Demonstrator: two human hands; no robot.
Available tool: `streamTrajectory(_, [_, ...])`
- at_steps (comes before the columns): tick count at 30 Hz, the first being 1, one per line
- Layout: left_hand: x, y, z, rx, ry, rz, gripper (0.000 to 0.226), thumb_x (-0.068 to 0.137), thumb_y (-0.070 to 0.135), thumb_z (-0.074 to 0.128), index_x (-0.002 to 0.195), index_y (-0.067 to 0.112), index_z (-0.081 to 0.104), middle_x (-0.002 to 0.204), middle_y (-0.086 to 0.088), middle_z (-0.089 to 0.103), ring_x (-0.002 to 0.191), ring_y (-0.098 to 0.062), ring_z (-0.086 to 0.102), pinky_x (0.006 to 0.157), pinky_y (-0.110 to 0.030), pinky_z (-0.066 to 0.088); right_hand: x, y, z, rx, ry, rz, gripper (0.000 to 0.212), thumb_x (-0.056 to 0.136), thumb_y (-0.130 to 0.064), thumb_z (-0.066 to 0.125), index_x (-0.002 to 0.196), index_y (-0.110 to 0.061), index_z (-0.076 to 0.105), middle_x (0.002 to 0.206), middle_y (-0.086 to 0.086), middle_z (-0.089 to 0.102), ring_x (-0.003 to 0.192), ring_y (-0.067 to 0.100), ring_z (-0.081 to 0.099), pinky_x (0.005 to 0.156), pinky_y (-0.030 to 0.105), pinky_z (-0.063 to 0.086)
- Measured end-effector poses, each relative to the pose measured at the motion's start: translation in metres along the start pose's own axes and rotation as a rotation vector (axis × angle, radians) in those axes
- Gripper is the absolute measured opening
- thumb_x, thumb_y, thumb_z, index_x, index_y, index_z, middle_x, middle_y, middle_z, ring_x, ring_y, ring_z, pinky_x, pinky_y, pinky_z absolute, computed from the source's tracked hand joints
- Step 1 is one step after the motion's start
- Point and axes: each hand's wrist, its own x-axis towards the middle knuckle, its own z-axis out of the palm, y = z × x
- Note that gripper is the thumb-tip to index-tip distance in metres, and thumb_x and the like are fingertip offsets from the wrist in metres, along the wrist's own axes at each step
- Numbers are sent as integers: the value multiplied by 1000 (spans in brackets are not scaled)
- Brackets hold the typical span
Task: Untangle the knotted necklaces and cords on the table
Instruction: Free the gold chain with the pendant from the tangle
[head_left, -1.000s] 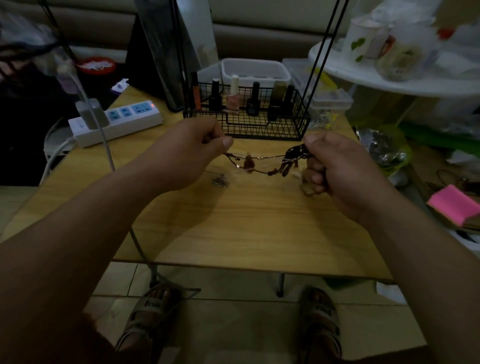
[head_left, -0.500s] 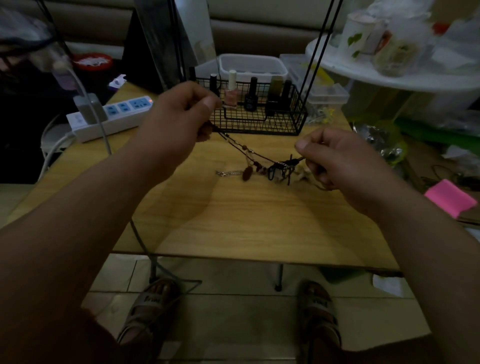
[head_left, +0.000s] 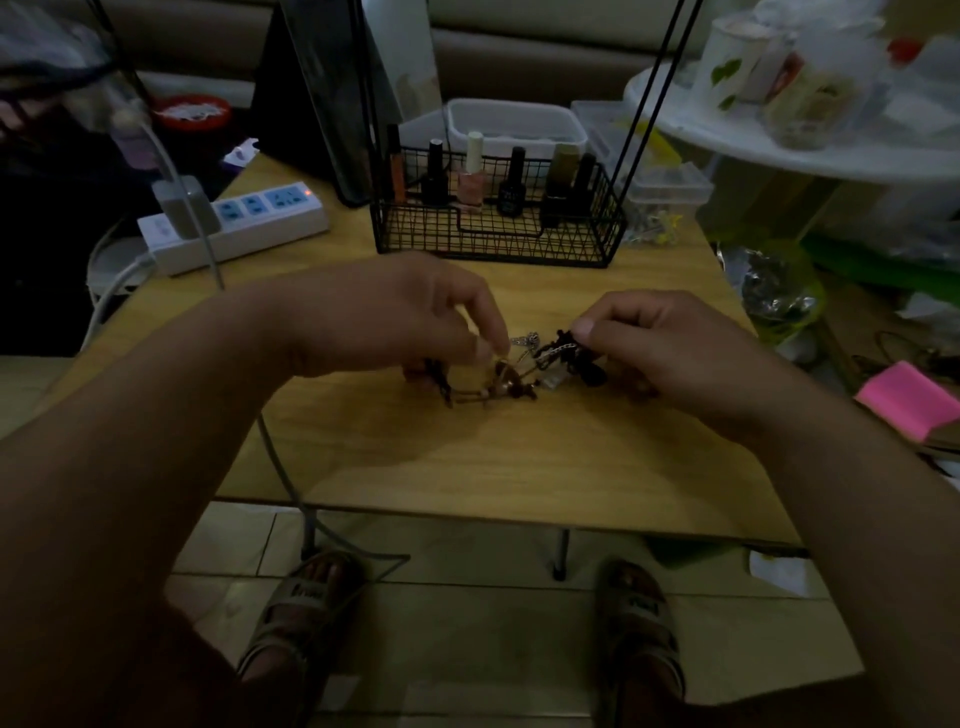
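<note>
Head view. Item: knotted necklaces and cords (head_left: 519, 375), made of dark cord, silver chain and brown beads, lying mid-table between both hands.

- Left hand (head_left: 405, 317): fingertips pinch the beaded end.
- Right hand (head_left: 670, 348): thumb and forefinger pinch the black knot.
- Surface: light wood-grain table (head_left: 467, 467).
- Far side: black wire basket (head_left: 498, 244) of nail-polish bottles (head_left: 470, 179), labels too dim to read.
- Far left: white power strip (head_left: 249, 228).
- Below: tiled floor (head_left: 467, 649); sandals (head_left: 306, 597) with strap lettering, possibly a brand, illegible.
</note>
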Motion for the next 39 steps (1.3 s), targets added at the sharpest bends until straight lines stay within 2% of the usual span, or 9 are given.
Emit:
streamTrajectory(4, [11, -5, 13, 141, 147, 26, 15, 94, 45, 70, 109, 42, 69, 97, 12, 71, 89, 0, 65, 80, -29, 53, 4, -3, 2, 114, 6, -12, 17, 100, -29, 63, 89, -22, 75, 83, -2, 76, 69, 9, 63, 61, 34, 45])
streamTrajectory(8, [25, -4, 24, 26, 210, 111, 19, 101, 35, 65, 119, 36, 69, 107, 17, 73, 100, 7, 66, 74, -11, 53, 6, -6, 4, 213, -43, -29, 14, 100, -25, 65, 99, -12, 71, 87, 5, 75, 76, 17, 68, 61, 32, 46])
streamTrajectory(12, [31, -4, 26, 20, 188, 138, 5, 99, 30, 69, 103, 28, 71, 98, 9, 77, 92, -3, 71, 83, -28, 57, 7, -5, 7, 233, -40, -56, 9, 96, -15, 70, 104, -11, 71, 83, 6, 73, 71, 22, 65, 65, 40, 48])
streamTrajectory(16, [30, -4, 25, -8, 199, 157, 6, 98, 30, 70, 96, 25, 68, 92, 2, 72, 82, -8, 64, 77, -36, 52, 7, -7, 7, 226, -59, -72, 20, 93, -2, 70, 106, -17, 72, 90, 11, 70, 72, 21, 65, 67, 41, 50])
streamTrajectory(22, [28, -2, 19, -492, 264, 124, 9, 104, 10, 54, 95, 12, 55, 99, -8, 78, 102, -24, 75, 90, -42, 57, 5, -6, 4, 110, -153, -30, 28, 89, 3, 72, 106, -19, 73, 91, 7, 74, 80, 14, 69, 75, 31, 56])
streamTrajectory(25, [30, -1, 25, -776, 259, 79, 15, 106, 7, 47, 92, 12, 51, 91, -14, 75, 96, -33, 76, 85, -42, 61, 5, -7, 4, 129, -146, -34, 24, 91, 1, 70, 108, -17, 73, 93, 8, 73, 80, 12, 68, 73, 24, 56])
streamTrajectory(30, [35, -5, 31, -935, 252, 20, 15, 105, 14, 48, 91, 15, 52, 70, -1, 54, 86, -27, 68, 94, -46, 60, 5, -8, 3, 133, -146, -34, 21, 97, -8, 66, 112, -19, 73, 90, 5, 69, 75, 11, 62, 62, 22, 50])
streamTrajectory(36, [36, -7, 25, -636, 325, -9, 22, 93, -7, 58, 108, 10, 60, 84, -9, 58, 81, -24, 60, 88, -41, 62, 8, -7, 0, 276, -25, -22, 26, 100, -3, 55, 109, -19, 73, 82, 1, 63, 70, 13, 56, 59, 27, 44])
streamTrajectory(39, [37, -6, 28, -437, 416, -40, 9, 98, 9, 67, 103, 17, 66, 86, -5, 64, 76, -19, 61, 70, -29, 57, 8, -9, 0, 404, -50, 5, 25, 96, -1, 55, 110, -15, 71, 89, 2, 61, 74, 11, 58, 60, 27, 42])
